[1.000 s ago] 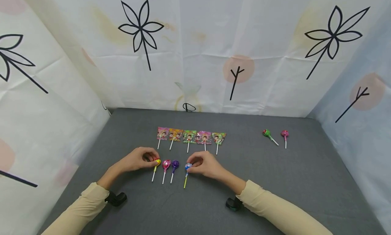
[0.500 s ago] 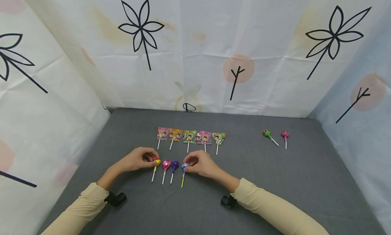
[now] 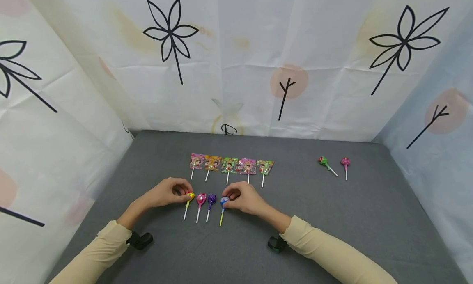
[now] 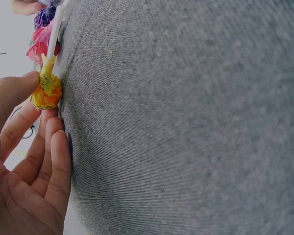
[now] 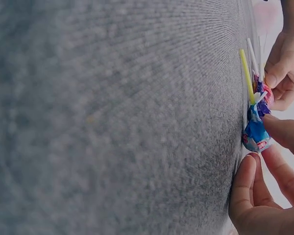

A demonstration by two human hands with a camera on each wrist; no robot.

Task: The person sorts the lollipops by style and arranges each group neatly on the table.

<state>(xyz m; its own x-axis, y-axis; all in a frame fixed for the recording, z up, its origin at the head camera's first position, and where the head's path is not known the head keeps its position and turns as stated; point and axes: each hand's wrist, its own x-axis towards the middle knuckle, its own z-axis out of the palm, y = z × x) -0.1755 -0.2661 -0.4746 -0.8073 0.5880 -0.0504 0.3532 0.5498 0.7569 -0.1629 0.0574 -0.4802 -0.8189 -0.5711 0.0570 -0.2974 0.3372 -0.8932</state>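
On the grey cloth my left hand [image 3: 171, 192] pinches the head of a yellow lollipop [image 4: 47, 93] between thumb and fingers, its white stick pointing toward me. My right hand [image 3: 244, 198] pinches a blue lollipop [image 5: 256, 133] with a yellow stick [image 3: 221, 218]. Between the hands lie a pink lollipop [image 3: 201, 199] and a purple lollipop [image 3: 212, 199], side by side with sticks toward me. The four heads form a short row, with the blue one slightly apart from the purple one at its right end.
Behind this row lie several flat-wrapped lollipops [image 3: 229, 165] edge to edge. At the far right are a green lollipop [image 3: 323, 161] and another pink lollipop [image 3: 345, 162]. A white patterned curtain [image 3: 244, 99] rises along the table's back edge.
My right hand has slid left with the blue lollipop, closer to the purple one, then stayed nearly still. My left hand has kept its place on the yellow lollipop.
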